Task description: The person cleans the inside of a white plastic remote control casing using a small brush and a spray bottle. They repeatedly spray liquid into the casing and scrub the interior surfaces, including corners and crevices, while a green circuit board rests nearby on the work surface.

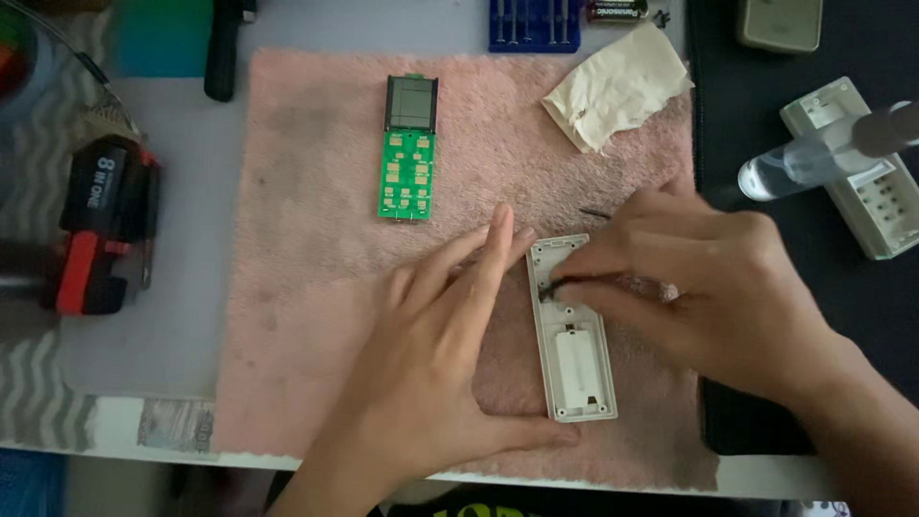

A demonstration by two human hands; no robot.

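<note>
A white plastic remote-control back shell (pixel 574 359) lies inside-up on a pink towel (pixel 316 287). My left hand (pixel 440 354) rests flat on the towel against the shell's left side, thumb along its lower edge. Over the upper part of the shell, my right hand (pixel 699 287) pinches a small dark object (pixel 553 287) with its fingertips; what the object is cannot be made out. A green circuit board (pixel 409 153) with a grey display at its top lies apart on the towel, up and to the left of both hands.
A crumpled beige cloth (pixel 617 86) lies at the towel's top right. A clear bottle (pixel 814 158) rests over a white button cover (pixel 857 172) on a dark mat at right. A red-and-black tool case (pixel 100 225) sits at left, a blue screwdriver set (pixel 533 24) at top.
</note>
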